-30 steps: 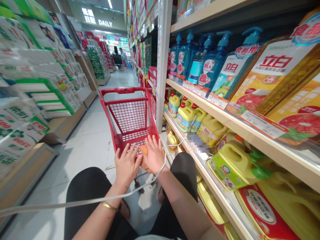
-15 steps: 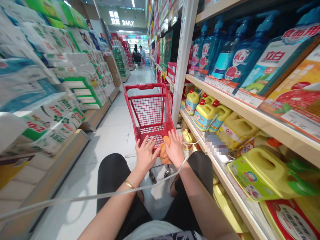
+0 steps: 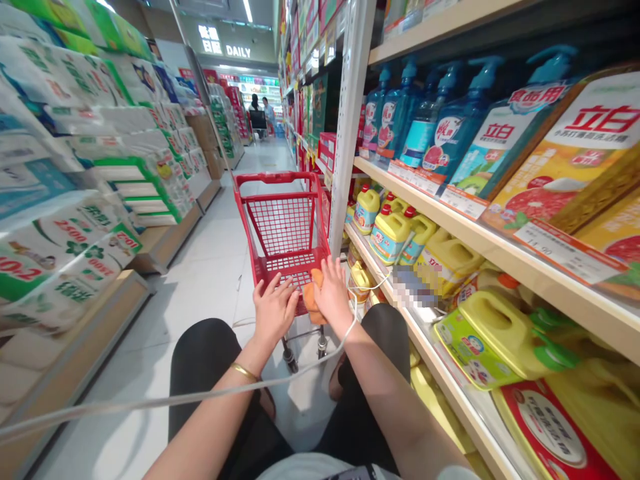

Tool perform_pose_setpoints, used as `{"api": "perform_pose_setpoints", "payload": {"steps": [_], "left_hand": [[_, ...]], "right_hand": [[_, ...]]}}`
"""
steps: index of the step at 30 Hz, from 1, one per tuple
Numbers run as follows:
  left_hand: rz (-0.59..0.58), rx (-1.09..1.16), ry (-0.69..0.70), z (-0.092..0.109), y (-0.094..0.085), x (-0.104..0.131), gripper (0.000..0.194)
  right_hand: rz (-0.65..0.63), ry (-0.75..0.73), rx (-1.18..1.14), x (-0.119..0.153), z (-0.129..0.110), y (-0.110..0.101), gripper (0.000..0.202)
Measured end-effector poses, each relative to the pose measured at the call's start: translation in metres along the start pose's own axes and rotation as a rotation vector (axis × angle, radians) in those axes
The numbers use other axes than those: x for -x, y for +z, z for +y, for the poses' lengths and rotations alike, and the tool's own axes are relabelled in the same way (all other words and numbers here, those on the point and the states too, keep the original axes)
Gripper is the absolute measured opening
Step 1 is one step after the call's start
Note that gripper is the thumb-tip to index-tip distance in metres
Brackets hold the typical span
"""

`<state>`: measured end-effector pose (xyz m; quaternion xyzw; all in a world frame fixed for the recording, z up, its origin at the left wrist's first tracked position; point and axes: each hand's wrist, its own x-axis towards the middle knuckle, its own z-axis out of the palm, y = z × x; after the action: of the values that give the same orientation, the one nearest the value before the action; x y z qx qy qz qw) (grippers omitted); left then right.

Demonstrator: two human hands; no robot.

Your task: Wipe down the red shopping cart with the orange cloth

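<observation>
My left hand (image 3: 274, 308) is held out in front of me, palm down and fingers spread, with nothing in it. My right hand (image 3: 332, 293) is beside it, its fingers stretched forward. An orange cloth (image 3: 312, 303) is bunched at the thumb side of my right hand, seemingly held against the palm, which covers part of it. Just beyond both hands stands a red shopping cart (image 3: 280, 181), its basket bare where I can see it. A pale cable (image 3: 200, 395) crosses over my forearms and loops near my right wrist.
Shelves on the right carry blue pump bottles (image 3: 450, 133) above and yellow jugs (image 3: 390, 233) below. A blurred-out object (image 3: 417, 285) lies on the lower shelf edge. Stacked paper packs (image 3: 75, 247) line the left. Two people (image 3: 263, 110) are far down the aisle.
The whole view has shifted slightly, with cart, shelves and hands all appearing further left. My fingers and the orange cloth keep nearly the same pose.
</observation>
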<state>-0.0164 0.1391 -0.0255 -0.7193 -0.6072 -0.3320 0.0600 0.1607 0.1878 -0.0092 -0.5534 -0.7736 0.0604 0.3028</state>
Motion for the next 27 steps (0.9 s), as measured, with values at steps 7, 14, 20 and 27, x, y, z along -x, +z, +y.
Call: {"api": "perform_pose_setpoints", "payload": {"steps": [7, 14, 20, 27], "left_hand": [[0.011, 0.026, 0.003, -0.009, 0.008, -0.014, 0.045], [-0.018, 0.014, -0.01, -0.02, 0.01, -0.026, 0.047], [-0.061, 0.033, 0.023, -0.029, 0.015, -0.044, 0.049], [-0.12, 0.026, 0.016, -0.061, 0.019, -0.07, 0.05]], "right_hand": [[-0.077, -0.172, 0.031, -0.016, 0.002, 0.0, 0.064], [-0.129, -0.261, 0.052, -0.025, 0.009, 0.005, 0.066], [-0.074, -0.06, 0.066, -0.04, 0.012, 0.01, 0.063], [-0.219, -0.203, 0.059, -0.066, 0.009, 0.017, 0.053]]}}
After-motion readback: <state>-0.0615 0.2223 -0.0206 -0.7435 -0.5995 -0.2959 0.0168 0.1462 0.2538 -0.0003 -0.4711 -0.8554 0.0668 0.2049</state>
